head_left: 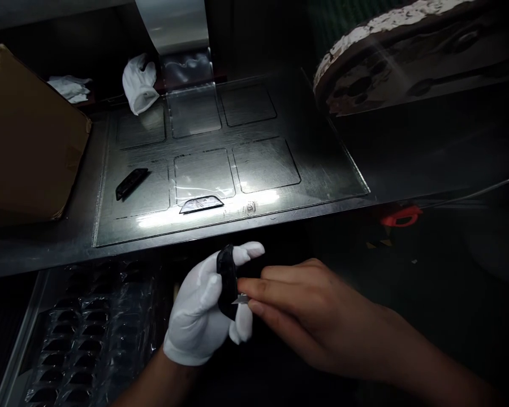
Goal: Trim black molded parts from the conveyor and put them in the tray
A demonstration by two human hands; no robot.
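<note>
Below the counter's front edge, a small black part is pinched upright between the thumb and curled fingers of the white-gloved left hand. A tiny metal piece at its lower end is gripped by the closed fingertips of the bare right hand. On the counter, another black part is seen near the left edge, beside a cardboard box.

A dark metal tabletop fills the frame's upper middle. A clear marked sheet lies on it, carrying a black part and a blade; a cardboard box sits left.
</note>
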